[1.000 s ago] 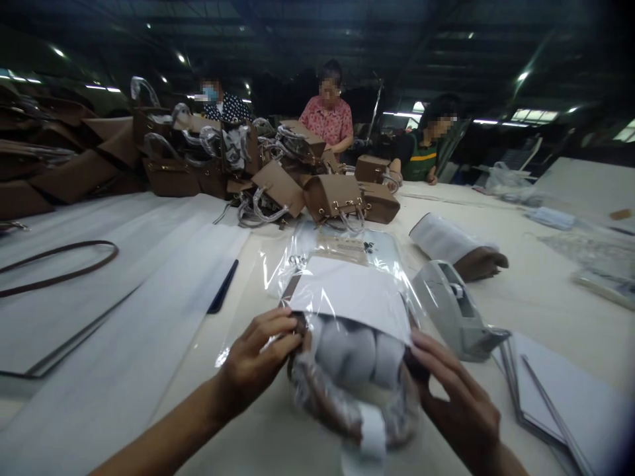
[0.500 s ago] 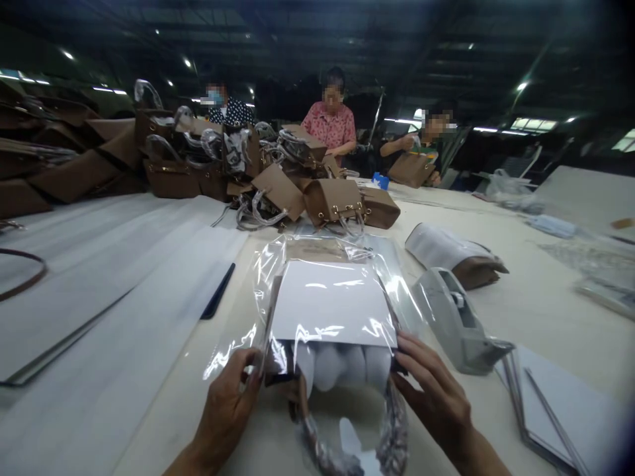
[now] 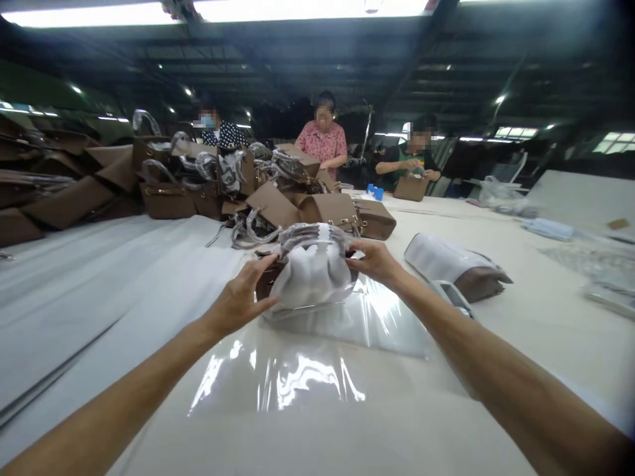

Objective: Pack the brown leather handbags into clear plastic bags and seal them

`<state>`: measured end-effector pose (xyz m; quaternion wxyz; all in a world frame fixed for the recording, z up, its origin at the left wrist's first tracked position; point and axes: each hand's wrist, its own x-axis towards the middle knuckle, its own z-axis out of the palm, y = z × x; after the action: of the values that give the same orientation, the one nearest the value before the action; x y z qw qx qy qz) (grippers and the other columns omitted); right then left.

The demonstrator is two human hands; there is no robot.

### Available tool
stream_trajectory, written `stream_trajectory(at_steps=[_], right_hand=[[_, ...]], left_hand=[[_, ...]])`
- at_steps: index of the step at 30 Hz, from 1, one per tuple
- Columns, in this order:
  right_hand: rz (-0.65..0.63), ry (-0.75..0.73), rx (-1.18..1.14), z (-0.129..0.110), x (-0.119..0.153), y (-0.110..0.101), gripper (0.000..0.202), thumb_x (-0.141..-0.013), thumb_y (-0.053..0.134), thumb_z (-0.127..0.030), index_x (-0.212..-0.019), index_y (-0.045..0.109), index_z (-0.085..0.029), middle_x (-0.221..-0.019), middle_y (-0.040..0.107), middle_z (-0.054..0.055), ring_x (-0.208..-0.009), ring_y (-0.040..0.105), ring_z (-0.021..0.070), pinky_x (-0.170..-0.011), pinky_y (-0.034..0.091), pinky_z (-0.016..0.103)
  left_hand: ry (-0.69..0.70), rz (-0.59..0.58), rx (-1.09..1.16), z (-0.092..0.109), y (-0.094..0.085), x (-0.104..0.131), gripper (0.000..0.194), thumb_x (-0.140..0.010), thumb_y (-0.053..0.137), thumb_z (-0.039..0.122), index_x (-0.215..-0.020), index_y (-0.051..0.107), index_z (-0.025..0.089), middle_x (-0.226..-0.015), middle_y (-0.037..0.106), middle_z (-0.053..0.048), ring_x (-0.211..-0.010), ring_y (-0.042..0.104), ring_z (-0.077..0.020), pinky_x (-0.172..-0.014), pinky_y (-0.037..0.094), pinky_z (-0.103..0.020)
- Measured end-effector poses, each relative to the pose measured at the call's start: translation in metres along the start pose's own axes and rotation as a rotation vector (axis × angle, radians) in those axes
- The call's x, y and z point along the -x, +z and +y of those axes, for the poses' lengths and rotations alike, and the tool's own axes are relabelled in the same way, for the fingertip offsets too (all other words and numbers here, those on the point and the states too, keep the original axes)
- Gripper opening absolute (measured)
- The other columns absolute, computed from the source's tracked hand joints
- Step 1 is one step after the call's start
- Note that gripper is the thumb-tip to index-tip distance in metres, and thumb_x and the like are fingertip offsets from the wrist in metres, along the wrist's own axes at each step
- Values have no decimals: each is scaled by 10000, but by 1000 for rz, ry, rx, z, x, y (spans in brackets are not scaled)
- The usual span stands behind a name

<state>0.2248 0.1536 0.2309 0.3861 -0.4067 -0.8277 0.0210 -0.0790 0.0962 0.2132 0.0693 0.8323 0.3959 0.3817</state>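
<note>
Brown leather-like material shows beside the fingers of the left hand [image 3: 235, 297], which are parted from its thumb and clasp one side of a brown bag [image 3: 268, 283]. The right hand [image 3: 374, 262] has a narrower opening, its fingers and thumb closed on the opposite side near the top. The bag sits between both hands, above the counter [image 3: 506, 334], just in front of the heaped brown bags [image 3: 330, 208]; whether its base touches down is hidden.

The grip looks secure but shallow, so uneven pressure from the two hands could tilt the bag. The clear plastic [image 3: 317, 383] spreads slack toward the person and might snag, crease or tear if dragged beneath the load. Pushing farther forward could knock the nearest bags in the heap.

As for containers, the held bag's mouth bulges with white stuffing [image 3: 312, 274], which could work loose if squeezed; its handles [image 3: 302, 233] are wrapped in clear film, with a white band at the middle. White padding also fills a bag in the heap. To the right lies a bag wrapped in white sheeting [image 3: 436, 259], its contents unseen. Beyond, a co-worker [image 3: 403, 165] handles another brown bag [image 3: 410, 188].
</note>
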Motion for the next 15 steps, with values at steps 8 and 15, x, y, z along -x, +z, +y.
stream_trajectory(at_steps=[8,15], right_hand=[[34,-122,193,-2,29,-16,211,-851,507,-347,-884,594,-158,-842,609,55,-657,562,127,-589,467,247],[-215,-88,364,4,62,10,412,-856,490,-361,-1210,409,-166,-1173,517,131,-744,612,178,-580,493,296]], left_hand=[[-142,58,151,-31,7,-25,599,-725,613,248,-1260,350,197,-1147,504,-95,-1080,505,-229,-941,414,-428],[-153,35,217,-34,8,-31,598,-730,602,234,-1268,343,211,-1170,500,-81,-1100,493,-218,-988,371,-442]])
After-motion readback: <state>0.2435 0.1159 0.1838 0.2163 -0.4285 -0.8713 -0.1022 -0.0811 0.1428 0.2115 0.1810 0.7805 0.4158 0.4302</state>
